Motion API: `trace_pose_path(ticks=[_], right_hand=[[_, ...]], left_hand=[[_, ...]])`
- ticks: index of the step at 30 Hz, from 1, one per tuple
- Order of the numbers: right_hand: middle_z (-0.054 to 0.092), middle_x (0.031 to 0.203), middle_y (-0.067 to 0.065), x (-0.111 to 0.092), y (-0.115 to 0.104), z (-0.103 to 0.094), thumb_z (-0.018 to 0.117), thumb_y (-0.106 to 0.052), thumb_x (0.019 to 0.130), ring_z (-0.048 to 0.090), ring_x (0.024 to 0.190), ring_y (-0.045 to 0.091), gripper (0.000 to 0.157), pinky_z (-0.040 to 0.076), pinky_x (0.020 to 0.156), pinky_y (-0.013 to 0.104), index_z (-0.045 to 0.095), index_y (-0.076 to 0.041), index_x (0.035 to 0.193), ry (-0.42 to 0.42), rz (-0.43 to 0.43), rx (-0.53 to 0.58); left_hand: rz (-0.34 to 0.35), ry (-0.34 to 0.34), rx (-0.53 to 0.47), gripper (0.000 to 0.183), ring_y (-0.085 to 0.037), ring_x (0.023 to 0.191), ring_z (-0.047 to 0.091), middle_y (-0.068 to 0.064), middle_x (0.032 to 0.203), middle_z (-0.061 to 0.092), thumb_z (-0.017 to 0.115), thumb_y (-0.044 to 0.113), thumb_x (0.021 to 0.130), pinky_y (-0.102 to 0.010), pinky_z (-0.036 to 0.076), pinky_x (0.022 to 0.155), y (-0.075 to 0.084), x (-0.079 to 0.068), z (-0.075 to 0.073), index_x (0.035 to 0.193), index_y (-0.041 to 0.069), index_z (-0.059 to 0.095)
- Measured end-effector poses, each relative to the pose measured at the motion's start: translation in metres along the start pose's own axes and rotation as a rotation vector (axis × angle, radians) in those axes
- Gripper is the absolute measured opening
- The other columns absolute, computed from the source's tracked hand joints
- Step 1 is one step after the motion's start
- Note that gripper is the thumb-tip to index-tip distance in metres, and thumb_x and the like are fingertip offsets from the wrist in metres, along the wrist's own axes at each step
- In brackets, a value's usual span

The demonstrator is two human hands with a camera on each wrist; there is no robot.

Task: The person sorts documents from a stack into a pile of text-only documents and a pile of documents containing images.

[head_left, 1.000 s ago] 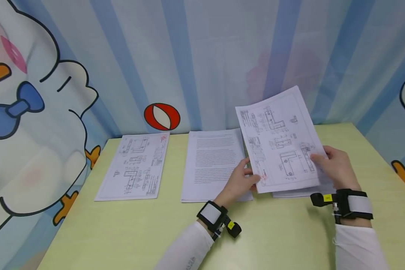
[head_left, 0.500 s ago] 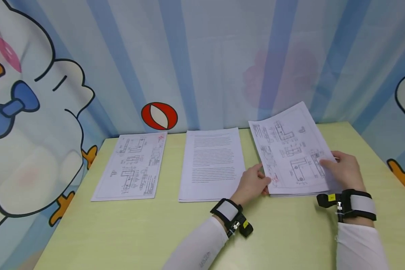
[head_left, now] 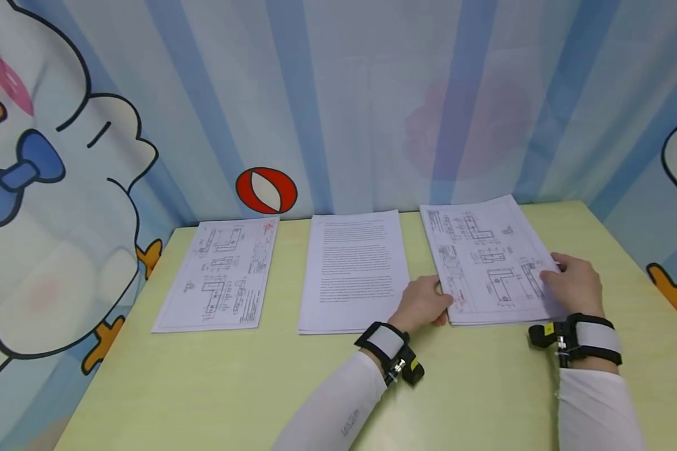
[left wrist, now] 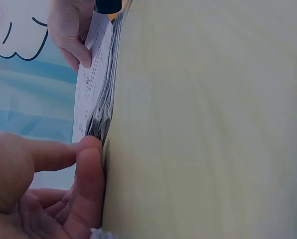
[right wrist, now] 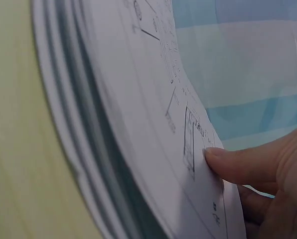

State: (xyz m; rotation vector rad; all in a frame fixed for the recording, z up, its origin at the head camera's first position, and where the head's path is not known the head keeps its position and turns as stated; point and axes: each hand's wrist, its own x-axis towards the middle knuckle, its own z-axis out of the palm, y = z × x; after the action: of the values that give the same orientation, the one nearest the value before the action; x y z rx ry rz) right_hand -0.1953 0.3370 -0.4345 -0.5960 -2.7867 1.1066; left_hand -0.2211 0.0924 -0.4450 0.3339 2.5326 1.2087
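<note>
A stack of printed technical drawings lies at the right of the table in the head view, its far right corner curling up. My left hand pinches the stack's near left corner; in the left wrist view, thumb and finger meet at the layered paper edges. At the right edge, my right hand holds the top sheets, its thumb flat on the drawing and the other fingers behind the paper. In the right wrist view a gap shows between the upper sheets and the layers beneath.
Left of my left hand lies a stack of text pages. Farther left is another stack of drawings with red marks at its top corner. A striped curtain hangs behind the pale yellow table.
The drawing sheets, held up and tilted a second ago, have come down onto the right stack. Both hands moved slightly right with them, uncovering the text pages' right edge.
</note>
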Motion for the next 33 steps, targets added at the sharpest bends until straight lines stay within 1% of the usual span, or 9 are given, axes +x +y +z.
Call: trace_pose_path(ticks=[5,10,14,18,20,22,26,29,33], right_hand=[[0.045,0.125,0.043,0.001,0.001,0.0,0.049,-0.015,0.092,0.051,0.095,0.049,0.059,0.042,0.072,0.055,0.027,0.012,0.14,-0.043,0.0,-0.075],[0.035,0.13,0.047,0.002,0.001,-0.002,0.049,-0.022,0.091,0.039,0.111,0.06,0.071,0.033,0.089,0.068,0.014,0.013,0.143,-0.092,-0.038,-0.138],[0.031,0.133,0.047,0.002,-0.003,-0.002,0.045,-0.028,0.094,0.037,0.113,0.061,0.075,0.031,0.089,0.07,0.003,0.008,0.146,-0.104,-0.044,-0.117],[0.022,0.139,0.046,0.0,-0.012,-0.003,0.041,-0.035,0.096,0.031,0.118,0.063,0.076,0.029,0.092,0.071,0.0,0.005,0.147,-0.097,-0.044,-0.086],[0.022,0.14,0.046,-0.001,-0.017,-0.002,0.039,-0.037,0.097,0.029,0.119,0.063,0.075,0.028,0.093,0.072,0.002,0.005,0.147,-0.083,-0.066,-0.071],[0.025,0.139,0.045,-0.001,-0.023,0.0,0.038,-0.039,0.097,0.031,0.12,0.062,0.074,0.03,0.092,0.071,0.005,0.003,0.148,-0.064,-0.086,-0.055],[0.036,0.137,0.041,0.0,-0.038,0.01,0.037,-0.043,0.096,0.038,0.12,0.058,0.071,0.042,0.072,0.065,0.014,-0.001,0.149,0.001,-0.137,-0.048],[0.042,0.133,0.04,-0.006,-0.053,0.015,0.04,-0.04,0.096,0.042,0.118,0.056,0.067,0.043,0.07,0.063,0.021,-0.002,0.147,0.028,-0.186,-0.041],[0.047,0.127,0.041,-0.018,-0.076,0.021,0.044,-0.03,0.096,0.048,0.113,0.055,0.059,0.04,0.086,0.067,0.029,0.002,0.144,0.031,-0.268,-0.035]], left_hand=[[0.061,-0.031,0.142,0.01,-0.01,0.035,0.044,0.001,0.05,0.052,0.054,0.022,0.088,-0.022,0.031,0.035,0.002,0.0,0.002,0.081,0.016,0.059],[0.098,-0.038,0.192,0.011,-0.012,0.042,0.043,-0.001,0.063,0.056,0.053,0.023,0.089,-0.024,0.031,0.037,0.003,-0.002,0.002,0.084,0.016,0.061],[0.105,0.001,0.229,0.021,-0.012,0.046,0.042,0.0,0.061,0.052,0.053,0.025,0.089,-0.024,0.03,0.039,0.003,-0.005,0.0,0.072,0.012,0.057],[0.086,0.068,0.177,0.032,-0.011,0.043,0.04,0.001,0.053,0.042,0.053,0.025,0.089,-0.023,0.028,0.038,0.002,-0.012,-0.004,0.061,0.011,0.046],[0.094,0.095,0.128,0.028,-0.009,0.042,0.04,0.001,0.055,0.047,0.053,0.025,0.09,-0.022,0.028,0.039,0.004,-0.017,-0.009,0.067,0.009,0.056],[0.109,0.109,0.072,0.022,-0.008,0.042,0.041,0.001,0.061,0.056,0.053,0.025,0.091,-0.02,0.029,0.039,0.007,-0.023,-0.016,0.086,0.01,0.069],[0.169,0.129,0.03,0.035,-0.006,0.043,0.042,-0.002,0.085,0.069,0.053,0.026,0.092,-0.019,0.031,0.041,0.01,-0.034,-0.036,0.122,0.011,0.064],[0.212,0.169,0.051,0.033,-0.006,0.043,0.04,-0.001,0.087,0.069,0.052,0.027,0.093,-0.019,0.03,0.041,0.007,-0.039,-0.052,0.12,0.012,0.065],[0.238,0.241,0.079,0.031,-0.007,0.043,0.04,0.001,0.086,0.069,0.052,0.028,0.093,-0.019,0.029,0.042,0.001,-0.045,-0.075,0.117,0.014,0.066]])
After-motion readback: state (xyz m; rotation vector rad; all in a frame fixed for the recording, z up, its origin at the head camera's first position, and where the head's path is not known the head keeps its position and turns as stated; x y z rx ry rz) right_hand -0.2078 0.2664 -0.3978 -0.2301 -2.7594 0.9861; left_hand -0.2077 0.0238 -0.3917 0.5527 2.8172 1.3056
